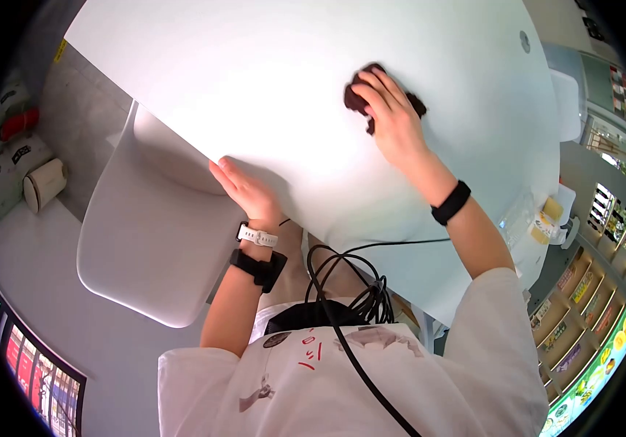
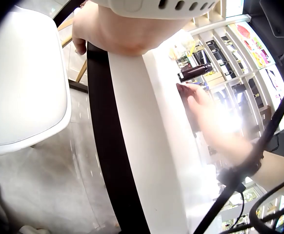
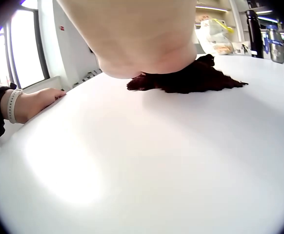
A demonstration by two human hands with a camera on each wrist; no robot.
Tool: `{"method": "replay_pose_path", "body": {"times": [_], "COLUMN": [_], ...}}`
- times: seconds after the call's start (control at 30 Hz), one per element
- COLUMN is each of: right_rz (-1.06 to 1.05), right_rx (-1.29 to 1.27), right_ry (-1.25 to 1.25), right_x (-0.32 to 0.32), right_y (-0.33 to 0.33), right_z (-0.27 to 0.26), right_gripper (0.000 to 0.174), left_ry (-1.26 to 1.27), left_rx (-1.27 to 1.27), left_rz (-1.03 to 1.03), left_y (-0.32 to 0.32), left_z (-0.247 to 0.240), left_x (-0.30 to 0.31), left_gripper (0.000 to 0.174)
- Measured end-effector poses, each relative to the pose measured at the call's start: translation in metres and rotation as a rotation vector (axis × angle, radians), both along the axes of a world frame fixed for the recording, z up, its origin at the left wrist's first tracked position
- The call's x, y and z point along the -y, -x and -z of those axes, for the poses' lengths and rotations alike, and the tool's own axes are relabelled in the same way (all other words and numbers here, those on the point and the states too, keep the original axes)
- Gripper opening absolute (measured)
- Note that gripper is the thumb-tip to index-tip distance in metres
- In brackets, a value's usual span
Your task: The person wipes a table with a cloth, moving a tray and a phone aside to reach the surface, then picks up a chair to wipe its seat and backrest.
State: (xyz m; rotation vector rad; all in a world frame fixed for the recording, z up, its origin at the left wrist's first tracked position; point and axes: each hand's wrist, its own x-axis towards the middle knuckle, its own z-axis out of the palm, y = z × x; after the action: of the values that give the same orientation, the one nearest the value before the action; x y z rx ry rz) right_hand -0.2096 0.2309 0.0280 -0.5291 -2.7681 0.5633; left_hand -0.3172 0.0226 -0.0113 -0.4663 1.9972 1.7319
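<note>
A crumpled dark brown cloth (image 1: 416, 104) lies on the white table (image 1: 254, 87). My right hand (image 1: 398, 131) presses it down with fingers extended over it, and cloth shows on both sides of the hand. In the right wrist view the cloth (image 3: 195, 80) spreads out beneath the palm, and the fingers are hidden there. My left hand (image 1: 249, 193) rests at the near table edge beside the grey chair, fingers straight and holding nothing. The left wrist view shows this hand (image 2: 117, 31) over the dark-rimmed edge, with the right hand (image 2: 200, 109) farther along.
A grey chair (image 1: 160, 218) stands against the table's left edge. Black cables (image 1: 349, 284) hang over the lap and reach across the table's near side. A dark bottle (image 3: 254, 33) and a steel flask (image 3: 275, 45) stand at the far side. Yellow sponges (image 1: 552, 210) lie on the right.
</note>
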Motion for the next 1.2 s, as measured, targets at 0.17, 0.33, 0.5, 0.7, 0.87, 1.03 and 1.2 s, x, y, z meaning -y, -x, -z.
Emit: {"method": "replay_pose_path", "body": {"times": [0.17,0.33,0.5,0.7,0.87,1.03,1.2], "right_rz": [0.045,-0.034,0.279,0.393,-0.202,-0.528,-0.714], "right_rx": [0.074,0.124,-0.089,-0.137,-0.018,-0.064,-0.039], "right_ry": [0.018,0.03,-0.156,-0.247,-0.037,0.022,0.116], "right_x": [0.02,0.019,-0.111,-0.131,0.037,0.048,0.045], "right_y": [-0.038,-0.078,-0.076,-0.03,-0.052,-0.04,0.026], "right_z": [0.001,-0.01,0.035,0.046,0.024,0.014,0.02], "right_gripper": [0.036,0.035,0.032,0.031,0.047,0.038,0.028], "left_ry": [0.036,0.059,0.128,0.167,0.216,0.149,0.022], "left_rx": [-0.04,-0.082,-0.13,-0.161,-0.215,-0.208,-0.078], "left_rz": [0.006,0.036,0.057,0.016,-0.031,-0.007,0.009], "left_y": [0.003,0.003,0.006,0.008,0.01,0.009,0.005], "left_z": [0.005,0.003,0.008,0.0,0.014,0.01,0.002], "left_x": [-0.001,0.003,0.002,-0.005,-0.001,-0.001,-0.001], "left_gripper": [0.068,0.064,0.057,0.053,0.049,0.051,0.051]}}
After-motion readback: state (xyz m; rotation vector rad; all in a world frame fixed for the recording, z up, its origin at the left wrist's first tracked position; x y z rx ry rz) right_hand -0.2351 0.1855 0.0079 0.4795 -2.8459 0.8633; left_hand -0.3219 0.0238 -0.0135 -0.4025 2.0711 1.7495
